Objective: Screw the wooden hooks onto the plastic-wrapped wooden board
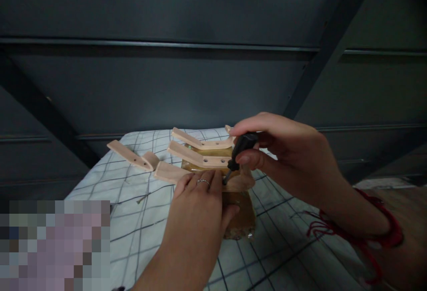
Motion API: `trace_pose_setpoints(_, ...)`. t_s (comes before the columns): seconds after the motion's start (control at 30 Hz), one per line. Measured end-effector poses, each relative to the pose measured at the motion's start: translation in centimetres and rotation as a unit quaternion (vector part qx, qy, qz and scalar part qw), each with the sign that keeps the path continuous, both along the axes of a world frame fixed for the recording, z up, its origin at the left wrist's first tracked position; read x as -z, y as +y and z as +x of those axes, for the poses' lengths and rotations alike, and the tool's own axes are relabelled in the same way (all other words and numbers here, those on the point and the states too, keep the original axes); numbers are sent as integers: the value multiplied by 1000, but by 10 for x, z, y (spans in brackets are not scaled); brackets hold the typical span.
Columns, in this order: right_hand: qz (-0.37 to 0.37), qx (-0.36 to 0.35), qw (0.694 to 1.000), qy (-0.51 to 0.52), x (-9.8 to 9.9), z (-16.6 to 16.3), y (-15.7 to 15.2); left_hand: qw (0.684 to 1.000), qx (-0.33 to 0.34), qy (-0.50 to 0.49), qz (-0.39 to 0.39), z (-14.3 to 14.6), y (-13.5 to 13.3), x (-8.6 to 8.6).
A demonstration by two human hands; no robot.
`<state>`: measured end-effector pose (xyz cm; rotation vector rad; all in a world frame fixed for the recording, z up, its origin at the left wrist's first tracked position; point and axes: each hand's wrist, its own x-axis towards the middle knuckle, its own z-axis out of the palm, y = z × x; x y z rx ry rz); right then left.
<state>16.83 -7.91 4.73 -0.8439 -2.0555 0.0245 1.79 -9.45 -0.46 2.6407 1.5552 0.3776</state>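
Observation:
Between the thumb and fingers of my right hand (290, 153) is a small black-handled screwdriver (244, 145), closed in a pinch. Its shaft slants down to the nearest wooden hook (168, 172). My left hand (198, 206) presses that hook down, fingers bent over its middle and thumb out along the block beneath. The block (245, 213) looks wrapped in shiny brown tape. Two more wooden hooks, a middle one (196, 157) and a far one (196, 141), lie across it, with screws or screw holes in them. Whether the screwdriver tip sits in a screw is hard to see.
A loose wooden hook (133, 157) lies to the left on the white checked cloth (133, 224). Dark metal panels (167, 86) stand right behind the cloth-covered surface. The lower left corner is pixelated.

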Motion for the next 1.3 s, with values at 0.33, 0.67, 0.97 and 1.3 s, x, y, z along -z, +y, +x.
trace_pose_setpoints(0.33,5,52,999,-5,-1,-1,0,1000,2,-7,-4,1,1,0)
trace_pose_setpoints(0.67,-99,18,988,120,11,-16,-4,1000,5,5,3,-1,-2,-2)
trace_pose_setpoints(0.97,-17,34,997,71,8,-2,5,1000,-8,-14,-25,2,0,-3)
trace_pose_setpoints(1.3,-8,1,1000,-21,-3,13,3,1000,-7,-7,-13,2,-1,0)
